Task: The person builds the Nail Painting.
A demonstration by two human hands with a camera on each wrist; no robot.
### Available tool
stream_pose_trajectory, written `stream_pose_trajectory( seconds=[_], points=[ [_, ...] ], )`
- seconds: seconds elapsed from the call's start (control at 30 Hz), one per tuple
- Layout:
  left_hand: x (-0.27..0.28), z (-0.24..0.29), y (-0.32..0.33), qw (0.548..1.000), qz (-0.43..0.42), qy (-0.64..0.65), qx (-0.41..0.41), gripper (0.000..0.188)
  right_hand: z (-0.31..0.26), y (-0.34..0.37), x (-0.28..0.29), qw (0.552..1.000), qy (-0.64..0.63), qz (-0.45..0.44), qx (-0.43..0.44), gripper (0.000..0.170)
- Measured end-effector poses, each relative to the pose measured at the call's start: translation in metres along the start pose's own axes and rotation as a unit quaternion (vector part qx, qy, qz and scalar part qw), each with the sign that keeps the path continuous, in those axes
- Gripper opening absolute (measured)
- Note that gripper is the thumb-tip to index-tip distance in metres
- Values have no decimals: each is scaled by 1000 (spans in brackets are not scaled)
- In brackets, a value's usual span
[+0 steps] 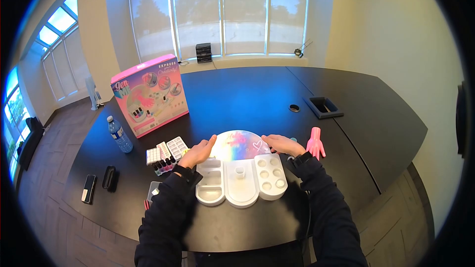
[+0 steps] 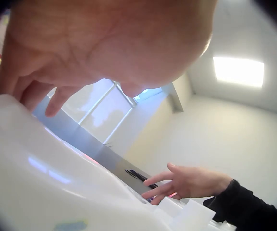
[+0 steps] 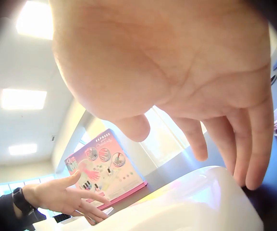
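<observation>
In the head view a white plastic nail station (image 1: 240,188) lies on the dark table, with long compartments at left, a raised middle with a small round post (image 1: 240,172), and round wells at right. A shiny rainbow panel (image 1: 236,144) with a heart drawing stands at its back. My left hand (image 1: 198,152) is at the panel's left side, thumb up and fingers extended. On the other side, my right hand (image 1: 284,144) has its fingertips right at the panel's edge. The right wrist view shows those fingers (image 3: 241,139) stretched down beside the white corner.
Nail polish bottles (image 1: 164,165) and white trays (image 1: 177,144) sit at left, near a water bottle (image 1: 119,136) and a pink kit box (image 1: 151,96). Further left lie a phone (image 1: 89,189) and a black case (image 1: 110,178). A pink model hand (image 1: 315,143) stands at right.
</observation>
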State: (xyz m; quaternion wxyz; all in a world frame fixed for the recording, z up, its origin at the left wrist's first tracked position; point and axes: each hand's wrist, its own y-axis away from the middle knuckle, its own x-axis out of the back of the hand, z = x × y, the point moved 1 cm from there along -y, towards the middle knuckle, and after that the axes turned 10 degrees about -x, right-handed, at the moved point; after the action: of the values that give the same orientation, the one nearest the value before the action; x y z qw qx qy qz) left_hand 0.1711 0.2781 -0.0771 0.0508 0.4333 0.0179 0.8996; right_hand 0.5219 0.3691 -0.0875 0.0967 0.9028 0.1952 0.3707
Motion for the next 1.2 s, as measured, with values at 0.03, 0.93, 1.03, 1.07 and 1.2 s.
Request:
stream_pose_trajectory(
  seconds=[0.03,0.93,1.03,1.07,1.2],
  points=[
    [0,-1,-1,1000,0,1,0,105,-5,4,2,1000,18,-12,-20,75],
    [3,-23,28,922,159,324,-140,61,-2,46,6,960,-250,95,86,61],
    [10,-18,43,921,163,300,-187,59,7,54,3,958,-237,113,113,60],
    [10,-18,46,917,166,305,-197,59,12,55,2,959,-224,126,123,58],
    [7,-17,55,904,178,331,-203,50,11,70,1,958,-213,132,139,55]
  ],
)
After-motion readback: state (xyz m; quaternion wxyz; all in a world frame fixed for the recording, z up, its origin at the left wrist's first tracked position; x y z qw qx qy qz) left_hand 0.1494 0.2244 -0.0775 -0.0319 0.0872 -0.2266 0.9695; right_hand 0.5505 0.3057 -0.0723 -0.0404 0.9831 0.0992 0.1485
